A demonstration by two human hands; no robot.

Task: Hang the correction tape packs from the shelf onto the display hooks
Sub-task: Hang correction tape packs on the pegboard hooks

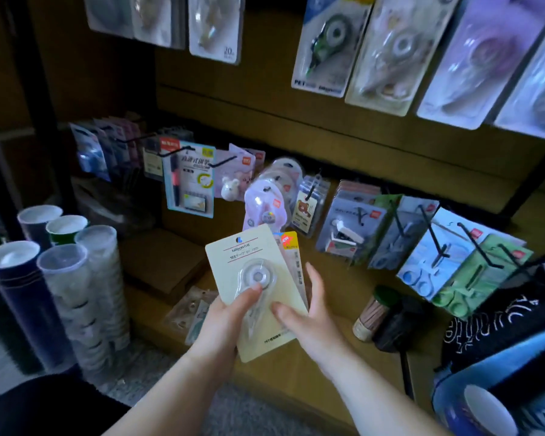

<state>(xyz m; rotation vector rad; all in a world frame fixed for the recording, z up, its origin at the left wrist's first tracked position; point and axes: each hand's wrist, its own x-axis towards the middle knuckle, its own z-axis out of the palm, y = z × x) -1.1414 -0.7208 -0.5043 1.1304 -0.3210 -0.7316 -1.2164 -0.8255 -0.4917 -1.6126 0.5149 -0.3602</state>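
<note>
Head view: left hand (230, 313) and right hand (312, 313) both grip a fan of packs (249, 262) above the shelf (340, 297), below crowded hooks (434, 238); tubes (66, 278) stand left, rear packs mostly hidden, print blurred.

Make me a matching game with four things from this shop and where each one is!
Things:
1 cream pack
2 bear card
3 green-lidded jar
4 capped tubes

Places:
A upright, far left
B on a hook
C gripped by left hand and right hand
D on the shelf, right of both hands

Pairs: 1-C, 2-B, 3-D, 4-A
</note>
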